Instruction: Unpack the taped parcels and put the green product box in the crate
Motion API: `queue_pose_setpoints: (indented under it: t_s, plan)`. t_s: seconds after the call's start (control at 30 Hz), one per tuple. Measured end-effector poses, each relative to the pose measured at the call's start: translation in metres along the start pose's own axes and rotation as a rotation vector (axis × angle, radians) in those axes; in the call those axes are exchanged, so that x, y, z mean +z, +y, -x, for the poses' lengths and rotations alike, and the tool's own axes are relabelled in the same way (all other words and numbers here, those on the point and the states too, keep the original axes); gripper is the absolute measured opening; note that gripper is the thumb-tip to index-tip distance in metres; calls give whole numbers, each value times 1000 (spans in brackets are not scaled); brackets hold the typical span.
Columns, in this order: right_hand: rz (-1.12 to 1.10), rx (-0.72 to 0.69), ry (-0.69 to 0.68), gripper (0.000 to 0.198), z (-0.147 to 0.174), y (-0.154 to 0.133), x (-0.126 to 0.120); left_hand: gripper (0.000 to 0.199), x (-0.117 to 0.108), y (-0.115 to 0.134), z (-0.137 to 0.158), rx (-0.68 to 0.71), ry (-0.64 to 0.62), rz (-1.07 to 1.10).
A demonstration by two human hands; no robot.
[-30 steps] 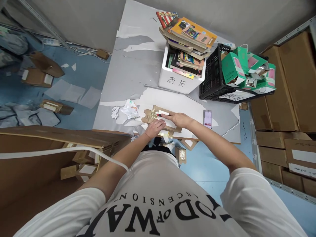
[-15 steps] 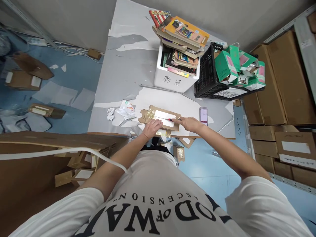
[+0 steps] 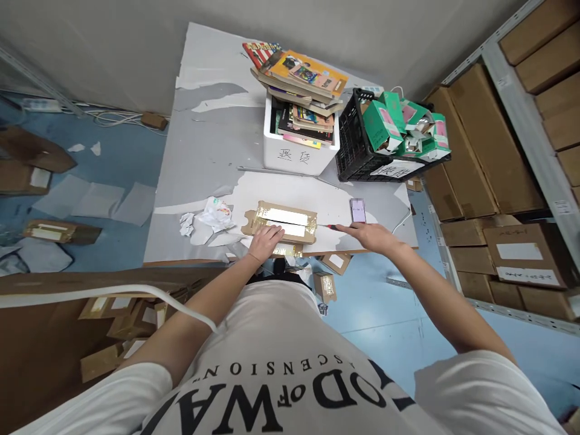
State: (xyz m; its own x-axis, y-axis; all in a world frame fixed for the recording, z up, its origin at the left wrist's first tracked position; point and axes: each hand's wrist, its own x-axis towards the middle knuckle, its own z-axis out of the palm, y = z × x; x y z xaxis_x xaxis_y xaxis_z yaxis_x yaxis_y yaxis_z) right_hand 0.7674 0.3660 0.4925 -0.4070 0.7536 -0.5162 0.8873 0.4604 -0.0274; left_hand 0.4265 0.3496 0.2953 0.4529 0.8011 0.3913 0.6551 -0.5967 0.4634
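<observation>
A flat cardboard box (image 3: 309, 232) lies at the front edge of the table, with clear tape over its ends. Its white label (image 3: 286, 215) is split by a dark lengthwise slit. My left hand (image 3: 266, 241) rests on the box's near left part, fingers stretched out over it. In my right hand (image 3: 374, 237) is a slim knife (image 3: 334, 228) with a red and black handle, gripped in closed fingers. Its thin tip points left at the box's right end; whether it touches the cardboard I cannot tell. A phone (image 3: 357, 210) lies just beyond the right hand.
Crumpled paper (image 3: 215, 214) lies left of the box. Behind stand a white bin (image 3: 296, 158) heaped with books and a black crate (image 3: 351, 145) of green boxes. Shelves with cartons (image 3: 521, 257) rise at the right. A large open carton (image 3: 36, 344) with small boxes is at the left.
The knife has moved right, from over the label to the box's right end. The slit now runs across the label to that end. My left hand stays on the box.
</observation>
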Motion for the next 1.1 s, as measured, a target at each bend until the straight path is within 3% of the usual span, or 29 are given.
queue_pose_setpoints:
  t_s: [0.1,0.2,0.27,0.4,0.57,0.8,0.97,1.03,1.1]
  plan:
    - [-182,117,181,64,24,27,15,29,-2,2,-2,-10,3,-17]
    - [-467,314,350,61,20,39,58,29,-5,5,-3,-1,5,-51]
    - [-688,472,427,61,-3,35,98,29,-7,6,-3,-1,0,-54]
    - [-915,628,604,53,-64,8,164,30,-12,5,-5,37,-41,-55]
    - [-978,713,662,48,-107,-14,204,35,-24,6,-10,86,-142,-41]
    - [-975,795,684,47,-113,-10,226,38,-46,7,-22,60,-327,0]
    - [-898,861,734,47,-111,-15,210,30,-51,5,-26,6,-315,69]
    - [-839,816,752,51,-109,-21,197,28,-52,6,-29,-44,-286,127]
    - [-834,652,736,54,-106,-30,184,28,-55,5,-32,-127,-232,212]
